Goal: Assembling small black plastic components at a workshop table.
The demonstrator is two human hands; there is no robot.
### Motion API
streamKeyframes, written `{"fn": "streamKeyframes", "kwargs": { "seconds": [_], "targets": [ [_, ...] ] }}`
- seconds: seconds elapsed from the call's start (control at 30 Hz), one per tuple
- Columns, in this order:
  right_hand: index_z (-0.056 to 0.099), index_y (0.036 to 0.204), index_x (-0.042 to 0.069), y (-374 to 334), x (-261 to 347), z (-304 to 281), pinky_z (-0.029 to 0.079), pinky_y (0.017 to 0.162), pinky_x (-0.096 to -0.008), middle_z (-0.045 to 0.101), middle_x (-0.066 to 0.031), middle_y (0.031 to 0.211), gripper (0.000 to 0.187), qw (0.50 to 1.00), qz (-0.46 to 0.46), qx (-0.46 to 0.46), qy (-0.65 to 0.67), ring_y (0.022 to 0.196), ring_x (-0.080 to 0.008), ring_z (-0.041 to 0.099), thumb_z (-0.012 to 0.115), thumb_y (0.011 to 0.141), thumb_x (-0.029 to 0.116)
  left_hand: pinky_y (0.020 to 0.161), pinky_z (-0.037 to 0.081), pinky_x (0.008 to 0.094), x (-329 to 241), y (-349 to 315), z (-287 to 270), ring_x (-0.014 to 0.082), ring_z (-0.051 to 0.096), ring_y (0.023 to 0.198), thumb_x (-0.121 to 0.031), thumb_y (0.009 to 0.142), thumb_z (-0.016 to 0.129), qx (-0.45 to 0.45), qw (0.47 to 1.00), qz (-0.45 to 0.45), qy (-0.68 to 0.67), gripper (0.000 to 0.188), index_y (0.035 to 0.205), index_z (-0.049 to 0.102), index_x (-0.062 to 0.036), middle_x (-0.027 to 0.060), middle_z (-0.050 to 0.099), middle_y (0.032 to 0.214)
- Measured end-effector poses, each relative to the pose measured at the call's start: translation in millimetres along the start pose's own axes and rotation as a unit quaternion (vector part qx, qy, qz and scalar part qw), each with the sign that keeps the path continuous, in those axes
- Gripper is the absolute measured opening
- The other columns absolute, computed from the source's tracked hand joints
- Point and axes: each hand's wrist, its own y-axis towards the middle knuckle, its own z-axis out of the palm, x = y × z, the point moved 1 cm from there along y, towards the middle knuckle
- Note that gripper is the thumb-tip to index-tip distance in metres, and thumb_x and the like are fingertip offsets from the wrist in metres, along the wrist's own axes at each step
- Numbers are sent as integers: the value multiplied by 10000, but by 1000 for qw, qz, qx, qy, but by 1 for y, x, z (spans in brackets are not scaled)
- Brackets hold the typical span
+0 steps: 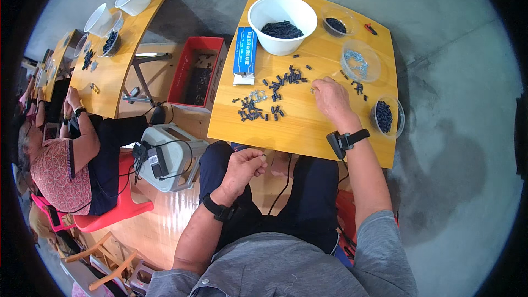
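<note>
Above my lap, just off the table's near edge, my left hand is closed in a pinch; a tiny dark bit shows at its fingertips, too small to name. My right hand reaches over the table, thumb and fingers pressed together, and what they hold, if anything, I cannot make out. To its left lie loose small black plastic pieces around a little heap of clear, shiny parts. Beyond it, a clear round tub contains similar pale parts, with several black pieces beside it.
On the wooden table stand a white bucket of black pieces, a blue box, two clear tubs of black pieces and a red-and-black tool. Left are a red bin, a grey stool and a seated person.
</note>
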Motion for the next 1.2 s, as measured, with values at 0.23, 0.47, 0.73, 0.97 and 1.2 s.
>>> {"fn": "streamKeyframes", "kwargs": {
  "seconds": [0.23,0.47,0.73,0.97,1.2],
  "targets": [
    [652,850,39,2,4,-2,485,734,-438,610,-165,875,135,999,-16,32,-11,846,-350,607,535,819,97,591,458,224,3,1,-2,92,575,639,-105,877,594,4,1000,1,3,99,929,626,-27,22,630,757],
    [616,767,21,8,1,8,487,717,-452,610,-173,881,112,996,-24,47,-70,807,-360,615,547,811,98,595,454,217,2,1,0,86,572,655,-114,881,595,18,1000,8,-6,107,941,626,-30,21,632,772],
    [585,777,-29,-10,3,-4,509,576,-351,622,-123,704,44,966,63,-1,252,598,-234,621,567,793,7,621,461,214,-20,-11,12,87,574,687,-115,920,565,44,996,58,-44,108,961,611,-26,21,632,809],
    [595,800,-19,-43,41,-34,510,542,-242,593,-39,692,41,775,122,53,618,552,-111,591,566,827,-28,644,458,205,-45,-9,36,84,570,710,-91,923,556,75,989,120,-46,95,964,598,-15,28,632,827],
    [599,825,-30,-76,75,-68,521,556,-257,605,-60,736,54,682,76,53,725,581,-121,604,552,825,-54,656,468,201,-69,-44,55,83,581,717,-72,918,562,59,980,181,-59,107,987,609,-5,35,648,842]
  ]
}}
